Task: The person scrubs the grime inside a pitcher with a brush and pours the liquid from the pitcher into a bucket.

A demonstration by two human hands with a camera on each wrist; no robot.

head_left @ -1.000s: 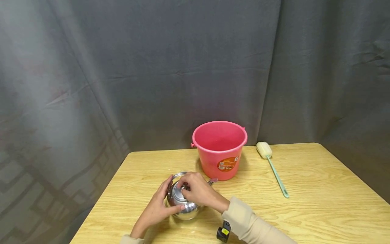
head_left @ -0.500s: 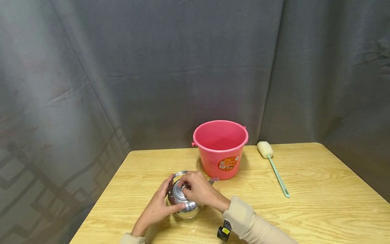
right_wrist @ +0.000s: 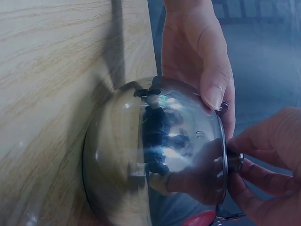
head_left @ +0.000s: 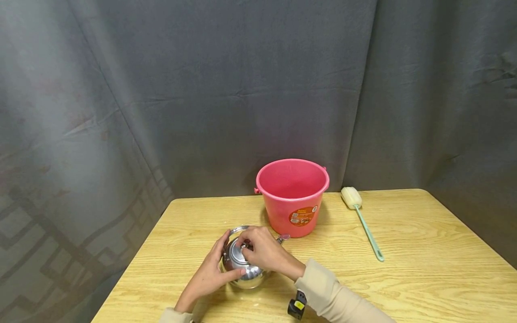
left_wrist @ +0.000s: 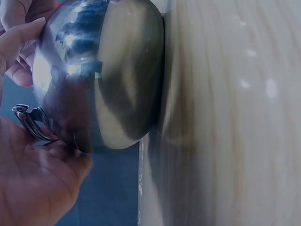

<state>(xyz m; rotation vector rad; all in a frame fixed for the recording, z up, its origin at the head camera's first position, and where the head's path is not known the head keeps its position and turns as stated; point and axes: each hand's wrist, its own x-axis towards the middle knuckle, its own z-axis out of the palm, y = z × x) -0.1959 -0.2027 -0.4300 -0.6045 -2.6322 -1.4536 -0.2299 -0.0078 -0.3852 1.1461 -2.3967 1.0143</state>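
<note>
A shiny metal kettle (head_left: 249, 282) stands on the table near me, its round lid (head_left: 235, 256) on top. My left hand (head_left: 207, 277) curves round the kettle's left side, with the thumb on the near side of the body. From the right, my right hand (head_left: 264, 250) pinches the small lid knob (right_wrist: 234, 161) between thumb and fingers. The lid sits down on the kettle. The kettle's handle (head_left: 238, 229) lies tipped toward the far side. Past my right hand pokes the spout with a pinkish tip (head_left: 284, 237); my hand hides the spout's base.
A pink bucket (head_left: 292, 208) with an orange label stands just behind the kettle. To its right lies a bottle brush (head_left: 367, 231) with a cream sponge head and a pale green handle. Grey curtains (head_left: 258, 98) hang behind the wooden table (head_left: 424, 269).
The scene shifts very slightly in the head view. Both hands keep the same hold on the kettle and its lid knob.
</note>
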